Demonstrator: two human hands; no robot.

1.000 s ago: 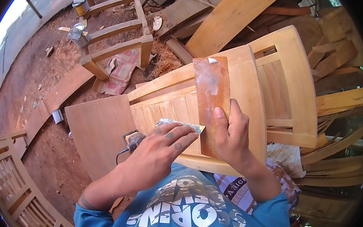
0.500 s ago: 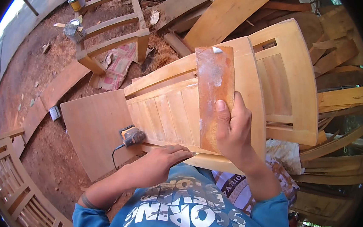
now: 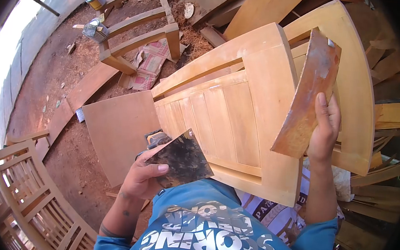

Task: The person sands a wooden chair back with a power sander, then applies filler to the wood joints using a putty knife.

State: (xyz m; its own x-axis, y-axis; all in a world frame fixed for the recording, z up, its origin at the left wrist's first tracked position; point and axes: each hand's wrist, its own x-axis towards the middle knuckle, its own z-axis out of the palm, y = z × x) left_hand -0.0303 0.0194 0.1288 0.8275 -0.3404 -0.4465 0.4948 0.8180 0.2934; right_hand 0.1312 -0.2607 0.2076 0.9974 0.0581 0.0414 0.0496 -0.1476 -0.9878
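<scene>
My right hand (image 3: 325, 128) is closed round the lower edge of a thin, reddish-brown board (image 3: 312, 77) with whitish smears and a small white dab near its top. That board is tilted over the right end of a pale wooden panel (image 3: 276, 84) with a curved edge and inset slats. In my left hand (image 3: 145, 172), thumb on top, is a dark, stained flat square sheet (image 3: 187, 159), held low over the panel's near left part. An orange-and-black power sander (image 3: 156, 138) lies just beyond it, partly hidden by the sheet and hand.
A second curved panel (image 3: 351, 52) lies behind the first. To the left are a plain board (image 3: 115, 127), a slatted chair frame (image 3: 30, 191) and a wooden frame (image 3: 143, 40) with paint cans (image 3: 94, 31) beside it. Scrap planks (image 3: 260, 12) are piled at the back and right.
My right hand has moved right with the thin board, turning it. My left hand has lifted off the panel's near edge and turned; the dark sheet now shows in it.
</scene>
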